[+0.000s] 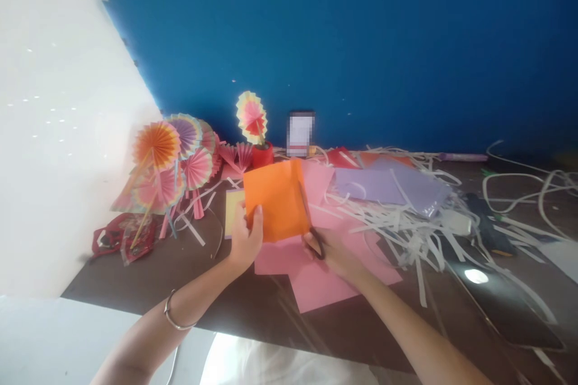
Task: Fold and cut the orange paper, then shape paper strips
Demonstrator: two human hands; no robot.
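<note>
My left hand grips the lower left edge of an orange sheet of paper, thumb in front. The sheet is held up above the table. At its right edge, my right hand is closed around the dark handles of a pair of scissors. The blades lie along the paper's right side, where a narrow orange strip runs; how far they are apart I cannot tell. Beneath both hands, pink paper sheets overlap on the table. A yellow sheet shows partly behind my left hand.
Folded paper fans cluster at the left, near a red pot bearing another fan. Purple paper and a heap of white paper strips lie right of centre. A phone rests at the right front, beside white cables.
</note>
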